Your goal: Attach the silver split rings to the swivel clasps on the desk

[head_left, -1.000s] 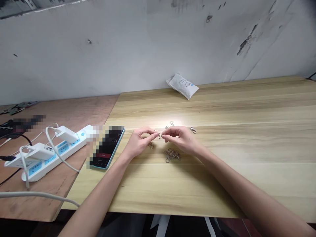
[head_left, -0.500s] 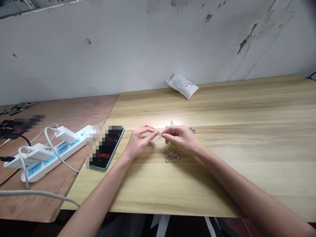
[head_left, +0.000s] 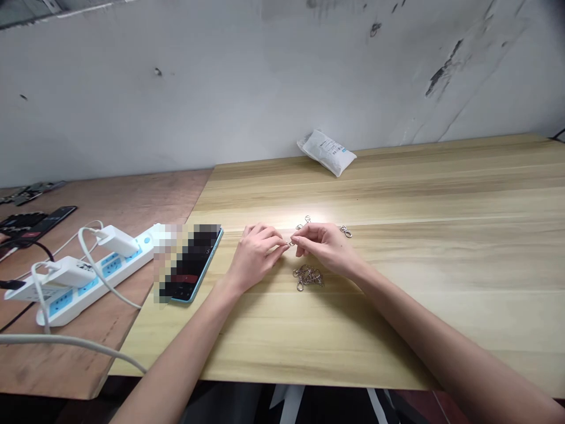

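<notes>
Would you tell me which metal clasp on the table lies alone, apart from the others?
The clasp just beyond the right hand; the rest lie in a tangled pile or a small group.

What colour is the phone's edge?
The phone's edge is light blue, as the head view shows.

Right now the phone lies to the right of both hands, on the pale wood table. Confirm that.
Wrong side: the head view shows the phone to the left of both hands, beside the left hand, on the pale wood table.
</notes>
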A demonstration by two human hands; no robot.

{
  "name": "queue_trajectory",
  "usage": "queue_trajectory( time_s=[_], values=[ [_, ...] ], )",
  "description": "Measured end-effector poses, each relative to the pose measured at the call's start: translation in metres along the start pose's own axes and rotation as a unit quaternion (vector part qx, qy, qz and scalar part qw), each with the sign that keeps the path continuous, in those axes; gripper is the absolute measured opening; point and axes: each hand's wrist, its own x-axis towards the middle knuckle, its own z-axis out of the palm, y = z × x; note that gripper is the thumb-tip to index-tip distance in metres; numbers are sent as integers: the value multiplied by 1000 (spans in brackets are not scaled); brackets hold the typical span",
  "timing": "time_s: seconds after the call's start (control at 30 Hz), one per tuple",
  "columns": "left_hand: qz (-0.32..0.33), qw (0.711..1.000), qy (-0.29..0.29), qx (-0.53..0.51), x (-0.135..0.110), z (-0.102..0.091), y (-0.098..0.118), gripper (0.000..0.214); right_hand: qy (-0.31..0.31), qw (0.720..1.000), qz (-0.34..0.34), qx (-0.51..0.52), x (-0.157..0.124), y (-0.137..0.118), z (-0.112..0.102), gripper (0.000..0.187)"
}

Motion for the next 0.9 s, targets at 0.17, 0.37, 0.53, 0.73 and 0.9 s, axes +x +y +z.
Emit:
queue_trajectory(
  time_s=[0.17,0.37,0.53,0.73,0.9],
  values=[
    [35,993,-32,110,0,5,6,25,7,989,-47,-140,-6,-3,10,16],
    [-29,1000,-5,2,0,7,10,13,15,984,-86,-159,-8,-5,12,13],
    [-83,990,39,-103,1,4,9,8,-2,999,-51,13,-5,-6,10,15],
    [-121,961,84,-233,2,2,7,10,-3,996,-14,86,-5,-11,8,12],
    [-118,950,90,-276,2,3,5,12,14,994,5,108,-5,-16,6,10]
  ],
)
